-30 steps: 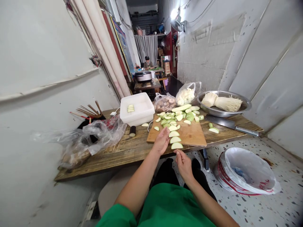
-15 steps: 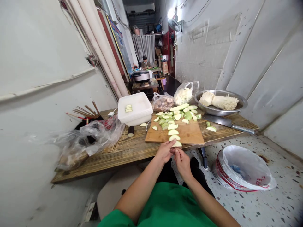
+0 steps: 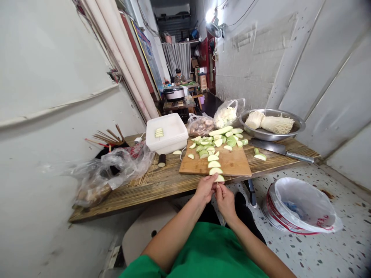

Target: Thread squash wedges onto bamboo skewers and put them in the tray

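My left hand (image 3: 206, 188) is closed, its thumb and fingers pinching a pale, green-edged half-moon vegetable slice (image 3: 219, 178) at the board's near edge. Just beside it, my right hand (image 3: 225, 199) pinches the near end of a thin wooden skewer (image 3: 217, 184) below that slice. More half-moon slices, such as this one (image 3: 214, 164), line up beyond it over the wooden cutting board (image 3: 234, 164). How far the skewer runs through them is hidden. A pile of cut pieces (image 3: 203, 153) covers the board's far part.
A white lidded box (image 3: 176, 129) bears a row of skewered slices. Loose skewers (image 3: 143, 177) and a plastic bag (image 3: 121, 162) lie left. On the right are a cleaver (image 3: 269, 146), a steel basin (image 3: 259, 135) with enoki mushrooms, and a lined bucket (image 3: 301, 208) below. Another person (image 3: 180, 78) sits far back.
The view has shifted slightly, so everything sits a little further right. Both hands keep their pinch at the near slice and skewer; the row of slices looks much the same.
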`<state>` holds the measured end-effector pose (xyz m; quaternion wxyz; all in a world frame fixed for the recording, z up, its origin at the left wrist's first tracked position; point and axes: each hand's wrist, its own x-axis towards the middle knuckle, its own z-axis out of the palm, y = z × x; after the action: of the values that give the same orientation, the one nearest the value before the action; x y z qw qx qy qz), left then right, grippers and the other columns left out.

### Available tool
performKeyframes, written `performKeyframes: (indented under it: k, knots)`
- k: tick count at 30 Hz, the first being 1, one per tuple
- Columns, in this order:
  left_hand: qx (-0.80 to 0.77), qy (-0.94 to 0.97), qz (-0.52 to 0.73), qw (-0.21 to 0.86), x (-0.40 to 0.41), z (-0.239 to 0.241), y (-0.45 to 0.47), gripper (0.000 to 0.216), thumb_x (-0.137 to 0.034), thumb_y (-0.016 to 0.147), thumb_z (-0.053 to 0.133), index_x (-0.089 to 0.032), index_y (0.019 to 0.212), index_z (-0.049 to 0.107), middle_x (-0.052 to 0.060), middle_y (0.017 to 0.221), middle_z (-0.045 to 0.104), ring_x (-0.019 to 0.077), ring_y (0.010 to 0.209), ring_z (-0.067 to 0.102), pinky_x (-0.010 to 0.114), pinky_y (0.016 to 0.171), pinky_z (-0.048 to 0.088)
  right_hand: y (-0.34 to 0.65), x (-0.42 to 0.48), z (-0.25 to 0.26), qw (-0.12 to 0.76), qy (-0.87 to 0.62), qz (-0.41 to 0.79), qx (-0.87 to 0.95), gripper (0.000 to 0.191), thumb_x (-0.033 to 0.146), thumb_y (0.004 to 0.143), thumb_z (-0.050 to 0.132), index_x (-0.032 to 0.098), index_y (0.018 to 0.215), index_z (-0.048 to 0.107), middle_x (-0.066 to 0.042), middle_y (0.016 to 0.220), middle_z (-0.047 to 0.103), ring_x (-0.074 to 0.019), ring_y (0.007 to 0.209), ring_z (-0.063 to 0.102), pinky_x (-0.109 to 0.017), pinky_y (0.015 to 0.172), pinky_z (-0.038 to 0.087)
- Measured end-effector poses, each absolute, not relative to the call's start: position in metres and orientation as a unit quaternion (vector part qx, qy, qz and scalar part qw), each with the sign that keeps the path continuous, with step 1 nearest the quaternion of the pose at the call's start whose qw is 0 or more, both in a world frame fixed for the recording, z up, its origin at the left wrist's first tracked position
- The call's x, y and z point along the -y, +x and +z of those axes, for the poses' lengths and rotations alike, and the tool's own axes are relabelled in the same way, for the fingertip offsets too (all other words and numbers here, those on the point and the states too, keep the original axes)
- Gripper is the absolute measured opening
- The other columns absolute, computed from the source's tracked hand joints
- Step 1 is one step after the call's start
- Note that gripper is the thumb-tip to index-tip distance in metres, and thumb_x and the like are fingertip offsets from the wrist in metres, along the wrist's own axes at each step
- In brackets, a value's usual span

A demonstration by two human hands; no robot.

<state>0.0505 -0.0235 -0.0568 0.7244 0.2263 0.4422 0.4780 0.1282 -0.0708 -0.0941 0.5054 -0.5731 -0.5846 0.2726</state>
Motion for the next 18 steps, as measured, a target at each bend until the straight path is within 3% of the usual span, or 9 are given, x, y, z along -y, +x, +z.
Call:
performKeyframes:
  k: [18]
  knots:
    - [-0.472,0.230,0.476,0.706,0.0287,-0.0599,0.0560,0.029,-0.035,0.061,0.074,-0.009,0.069,0.063,0.007,0.060,0.065,0.0115,0.050,0.057,0.021,0.049,0.043,0.1305,0.0695,-0.0950,0.499,-0.582,0.257,0.589,0.037,0.034,0.088,0.033,0.014,0.072,0.060,-0.004,0.059,0.058,-0.0143,0.051,0.051,-0.022,0.051,0.036]
